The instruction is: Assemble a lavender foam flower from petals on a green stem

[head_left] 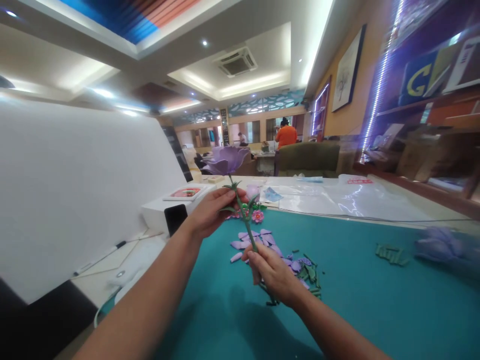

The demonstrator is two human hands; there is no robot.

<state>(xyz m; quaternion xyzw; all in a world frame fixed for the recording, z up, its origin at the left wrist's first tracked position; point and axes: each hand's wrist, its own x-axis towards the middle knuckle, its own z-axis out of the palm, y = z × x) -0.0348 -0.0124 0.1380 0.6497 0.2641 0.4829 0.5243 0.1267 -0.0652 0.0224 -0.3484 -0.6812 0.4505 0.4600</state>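
Note:
A purple artificial flower (227, 160) with a green leafy stem stands tilted in front of me, bloom at the top. Just under the bloom, my left hand (215, 207) pinches the stem by its upper leaves. Lower down, the fingers of my right hand (268, 267) are wrapped round the stem. Beneath the hands, loose purple petals (258, 237) and green pieces (309, 272) lie scattered. A paler purple bud (252, 193) shows close behind the stem; whether it joins the same stem I cannot tell.
A teal mat (375, 295) covers the table. Green strips (390, 254) and a blurred purple flower (440, 245) lie at right. Pink flowers (258, 216) rest behind the petals. A white box (153, 212), a dark phone-like object (175, 219) and a large white panel (82, 185) stand left. Clear plastic sheeting (337, 197) lies behind.

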